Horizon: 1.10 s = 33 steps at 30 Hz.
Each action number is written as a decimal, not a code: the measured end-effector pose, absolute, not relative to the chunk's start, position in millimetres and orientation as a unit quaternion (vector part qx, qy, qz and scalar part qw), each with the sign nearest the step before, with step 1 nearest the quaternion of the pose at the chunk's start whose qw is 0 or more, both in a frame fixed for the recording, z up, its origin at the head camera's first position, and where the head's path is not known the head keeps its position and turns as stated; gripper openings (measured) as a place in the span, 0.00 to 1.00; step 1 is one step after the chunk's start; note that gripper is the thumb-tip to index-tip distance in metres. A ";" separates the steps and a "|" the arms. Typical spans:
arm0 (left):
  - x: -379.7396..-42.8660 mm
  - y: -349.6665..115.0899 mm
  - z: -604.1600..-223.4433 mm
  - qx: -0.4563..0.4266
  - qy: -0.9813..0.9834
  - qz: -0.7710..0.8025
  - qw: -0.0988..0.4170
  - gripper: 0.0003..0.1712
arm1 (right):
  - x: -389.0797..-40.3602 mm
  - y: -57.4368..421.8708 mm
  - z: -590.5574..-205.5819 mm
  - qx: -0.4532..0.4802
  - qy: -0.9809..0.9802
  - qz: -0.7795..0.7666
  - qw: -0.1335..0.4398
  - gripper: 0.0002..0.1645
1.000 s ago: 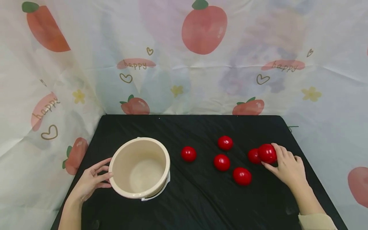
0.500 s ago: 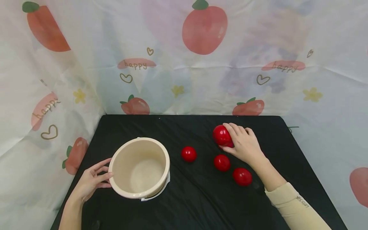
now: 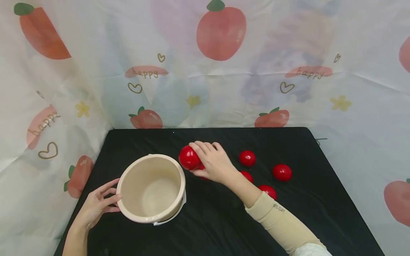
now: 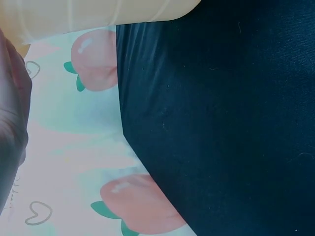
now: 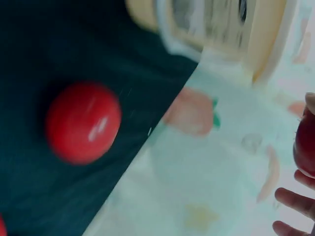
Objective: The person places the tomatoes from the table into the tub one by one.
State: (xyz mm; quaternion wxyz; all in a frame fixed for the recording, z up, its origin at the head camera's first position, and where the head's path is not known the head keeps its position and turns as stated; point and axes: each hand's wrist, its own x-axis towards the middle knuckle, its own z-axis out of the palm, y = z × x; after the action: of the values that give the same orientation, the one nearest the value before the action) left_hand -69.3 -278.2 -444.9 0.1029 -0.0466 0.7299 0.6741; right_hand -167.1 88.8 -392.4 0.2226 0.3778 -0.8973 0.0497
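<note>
A cream bucket [image 3: 150, 160] with a white handle [image 3: 171, 218] stands on the left of the black-covered table, its visible inside bare. My left hand [image 3: 96, 206] rests against its left side, fingers along the outer wall and thumb at the rim. Just beyond the bucket's right rim, my right hand [image 3: 213, 161] grips a glossy red ball [image 3: 189, 157] between thumb and fingers. Behind that hand, a second red ball [image 3: 202, 170] is mostly hidden. In the right wrist view, the held ball [image 5: 306, 145] and fingertips show at the right edge.
Several more red balls lie right of the bucket: one at the back [image 3: 247, 158], one farther right [image 3: 282, 172], and others partly covered by the right forearm. A fruit-printed white curtain [image 3: 221, 96] rises behind the black tabletop [image 3: 320, 220].
My right hand has carried the red ball from the table's right side leftward to near the bucket's rim. The left hand stays at the bucket; the head view has shifted slightly.
</note>
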 end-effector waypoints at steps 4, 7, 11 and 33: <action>-67.4 -279.1 -445.4 -0.049 0.729 0.675 0.100 0.28 | -158.6 52.7 -396.6 0.415 -0.883 0.054 0.212 0.48; -67.1 -279.2 -446.0 -0.050 0.730 0.675 0.098 0.28 | -152.3 30.1 -400.8 0.436 -0.878 0.029 0.195 0.48; -66.6 -278.9 -447.3 -0.057 0.730 0.674 0.100 0.27 | -145.5 7.0 -408.1 0.460 -0.872 0.000 0.168 0.48; -66.1 -276.6 -446.6 -0.063 0.731 0.673 0.094 0.26 | -148.3 -53.1 -438.2 0.463 -0.877 -0.109 0.071 0.45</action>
State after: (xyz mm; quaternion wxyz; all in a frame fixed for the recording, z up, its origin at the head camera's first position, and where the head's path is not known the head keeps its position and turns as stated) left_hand -66.1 -276.6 -446.6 0.0936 -0.0634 0.7313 0.6726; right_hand -148.3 -53.1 -438.2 0.0705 0.4631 -0.8768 -0.1088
